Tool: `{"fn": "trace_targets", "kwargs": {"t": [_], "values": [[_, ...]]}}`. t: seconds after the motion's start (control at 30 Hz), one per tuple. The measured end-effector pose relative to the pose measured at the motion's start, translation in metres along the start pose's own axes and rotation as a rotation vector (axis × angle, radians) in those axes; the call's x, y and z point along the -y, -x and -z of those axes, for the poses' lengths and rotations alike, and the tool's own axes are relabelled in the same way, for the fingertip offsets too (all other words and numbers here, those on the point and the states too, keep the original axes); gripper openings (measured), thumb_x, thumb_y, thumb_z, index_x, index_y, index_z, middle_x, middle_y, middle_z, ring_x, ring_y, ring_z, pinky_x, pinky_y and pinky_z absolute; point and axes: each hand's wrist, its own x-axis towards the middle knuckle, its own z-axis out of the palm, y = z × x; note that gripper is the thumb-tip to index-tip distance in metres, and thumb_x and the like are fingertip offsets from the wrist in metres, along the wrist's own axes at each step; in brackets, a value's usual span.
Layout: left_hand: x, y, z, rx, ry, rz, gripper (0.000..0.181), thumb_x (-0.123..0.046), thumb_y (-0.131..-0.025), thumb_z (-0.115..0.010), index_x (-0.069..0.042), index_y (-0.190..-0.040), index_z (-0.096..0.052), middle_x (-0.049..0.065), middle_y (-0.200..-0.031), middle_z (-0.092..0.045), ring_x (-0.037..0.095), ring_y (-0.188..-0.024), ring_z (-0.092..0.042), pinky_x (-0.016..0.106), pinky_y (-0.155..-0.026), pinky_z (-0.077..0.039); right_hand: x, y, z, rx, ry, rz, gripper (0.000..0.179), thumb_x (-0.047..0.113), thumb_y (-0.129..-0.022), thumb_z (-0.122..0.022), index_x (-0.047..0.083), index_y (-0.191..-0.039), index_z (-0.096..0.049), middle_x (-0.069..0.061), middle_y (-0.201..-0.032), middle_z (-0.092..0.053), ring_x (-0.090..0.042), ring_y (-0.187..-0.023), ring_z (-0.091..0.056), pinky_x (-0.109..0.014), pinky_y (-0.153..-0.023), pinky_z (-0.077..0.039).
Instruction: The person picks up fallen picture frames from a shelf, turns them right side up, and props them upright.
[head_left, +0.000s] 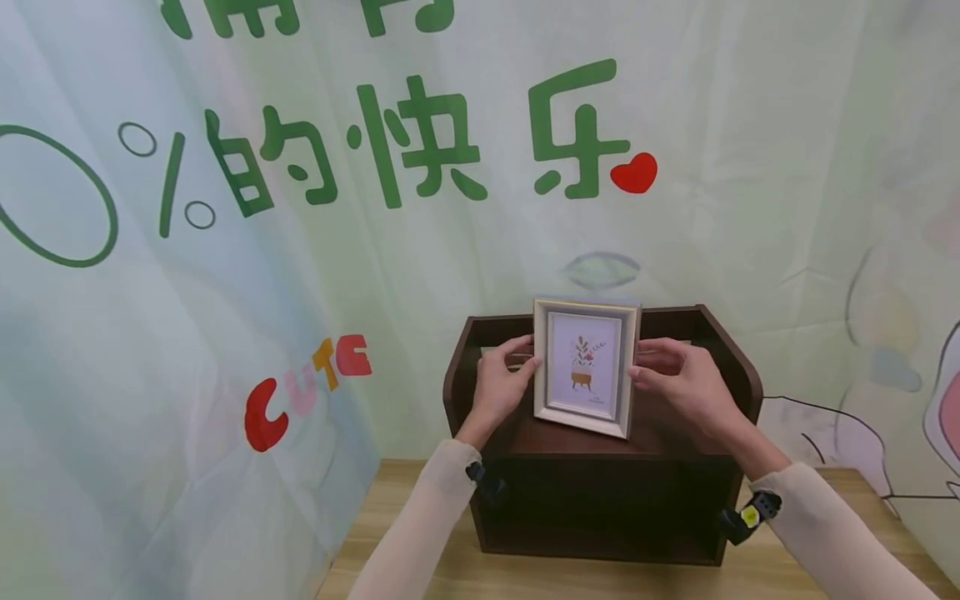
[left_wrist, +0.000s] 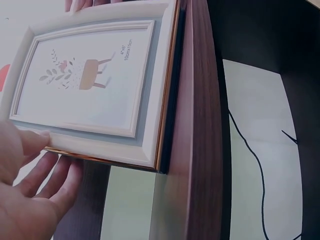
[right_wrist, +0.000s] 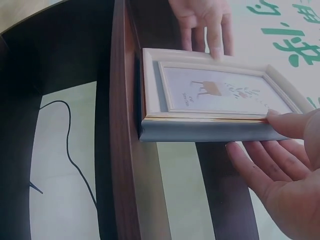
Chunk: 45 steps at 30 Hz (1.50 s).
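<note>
A picture frame (head_left: 626,375) with a cream border stands upright, slightly tilted, on the top shelf of a dark brown wooden rack (head_left: 600,446). Its print shows a plant in a brown pot on legs. My left hand (head_left: 504,379) grips the frame's left edge, thumb on the front border and fingers behind. On the opposite edge my right hand (head_left: 686,383) holds it the same way, thumb in front. In the right wrist view the frame's lower edge (right_wrist: 141,95) sits right at the shelf board (right_wrist: 132,150).
The rack stands on a light wood table (head_left: 397,500) against a printed cloth backdrop (head_left: 750,208) with green characters. Below the top shelf is an open dark compartment (head_left: 600,508). The rack's raised side panels (head_left: 731,358) flank both hands.
</note>
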Motion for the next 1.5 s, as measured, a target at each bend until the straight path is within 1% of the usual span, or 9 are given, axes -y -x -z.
{"fn": "trace_targets", "kwargs": {"t": [0.13, 0.2, 0.3, 0.4, 0.53, 0.77, 0.97, 1.23, 1.5], "values": [[-0.001, -0.001, 0.0, 0.003, 0.005, -0.01, 0.036, -0.012, -0.099, -0.073, -0.009, -0.135, -0.071, 0.013, -0.122, -0.078, 0.03, -0.109, -0.076, 0.045, -0.091, -0.064, -0.001, 0.004, -0.002, -0.034, 0.036, 0.04, 0.05, 0.027, -0.097, -0.078, 0.004, -0.14, -0.063, -0.02, -0.128, -0.075, -0.033, -0.112, -0.076, -0.018, -0.082, -0.061], [-0.001, -0.002, -0.001, 0.004, 0.011, -0.015, 0.036, -0.011, -0.099, -0.073, -0.008, -0.135, -0.071, 0.013, -0.122, -0.077, 0.031, -0.11, -0.076, 0.045, -0.091, -0.064, -0.001, 0.006, -0.004, -0.051, 0.046, 0.064, 0.048, 0.026, -0.097, -0.078, 0.005, -0.138, -0.065, -0.019, -0.124, -0.077, -0.03, -0.11, -0.077, -0.014, -0.081, -0.058], [-0.001, -0.002, -0.002, 0.011, 0.024, -0.018, 0.036, -0.01, -0.1, -0.072, -0.008, -0.135, -0.071, 0.014, -0.122, -0.077, 0.031, -0.112, -0.075, 0.045, -0.092, -0.064, -0.001, 0.01, -0.007, -0.072, 0.049, 0.091, 0.045, 0.024, -0.095, -0.08, 0.006, -0.134, -0.067, -0.018, -0.122, -0.078, -0.023, -0.105, -0.078, -0.014, -0.081, -0.058], [0.0, -0.002, -0.003, 0.019, 0.042, -0.012, 0.036, -0.01, -0.1, -0.071, -0.008, -0.136, -0.07, 0.014, -0.124, -0.076, 0.031, -0.116, -0.074, 0.045, -0.093, -0.063, 0.0, 0.015, -0.011, -0.092, 0.077, 0.105, 0.044, 0.026, -0.094, -0.081, 0.006, -0.131, -0.069, -0.017, -0.121, -0.078, -0.022, -0.104, -0.078, -0.015, -0.081, -0.058], [0.002, -0.003, -0.004, 0.028, 0.067, -0.006, 0.034, -0.009, -0.101, -0.07, -0.01, -0.135, -0.071, 0.014, -0.125, -0.075, 0.032, -0.118, -0.072, 0.046, -0.094, -0.063, 0.002, 0.02, -0.016, -0.094, 0.101, 0.109, 0.044, 0.029, -0.094, -0.081, 0.006, -0.13, -0.07, -0.016, -0.121, -0.078, -0.028, -0.105, -0.078, -0.016, -0.082, -0.058], [0.005, -0.01, -0.009, 0.049, 0.092, -0.028, 0.034, -0.007, -0.101, -0.068, -0.011, -0.136, -0.071, 0.014, -0.127, -0.074, 0.032, -0.12, -0.071, 0.044, -0.093, -0.063, 0.004, 0.021, -0.024, -0.031, 0.113, 0.118, 0.042, 0.027, -0.094, -0.081, 0.008, -0.131, -0.071, -0.013, -0.12, -0.079, -0.025, -0.103, -0.078, -0.023, -0.082, -0.059], [0.005, -0.015, -0.013, 0.066, 0.091, -0.027, 0.038, -0.007, -0.102, -0.067, -0.011, -0.14, -0.068, 0.014, -0.127, -0.075, 0.031, -0.12, -0.072, 0.042, -0.091, -0.064, 0.008, 0.022, -0.029, -0.009, 0.094, 0.12, 0.041, 0.023, -0.094, -0.081, 0.009, -0.131, -0.071, -0.014, -0.119, -0.079, -0.023, -0.099, -0.078, -0.026, -0.079, -0.06], [0.005, -0.022, -0.019, 0.098, 0.086, -0.032, 0.042, -0.007, -0.103, -0.065, -0.011, -0.145, -0.064, 0.015, -0.13, -0.075, 0.03, -0.121, -0.072, 0.04, -0.091, -0.064, 0.016, 0.023, -0.039, -0.012, 0.073, 0.12, 0.042, 0.026, -0.091, -0.084, 0.007, -0.126, -0.072, -0.016, -0.121, -0.078, -0.027, -0.099, -0.079, -0.038, -0.081, -0.065], [0.003, -0.031, -0.024, 0.131, 0.057, -0.036, 0.044, -0.007, -0.103, -0.065, -0.009, -0.147, -0.063, 0.017, -0.13, -0.075, 0.03, -0.121, -0.073, 0.045, -0.097, -0.062, 0.02, 0.022, -0.055, -0.034, 0.072, 0.148, 0.04, 0.031, -0.087, -0.087, 0.01, -0.118, -0.073, -0.011, -0.112, -0.08, -0.022, -0.095, -0.079, -0.037, -0.081, -0.065]]}}
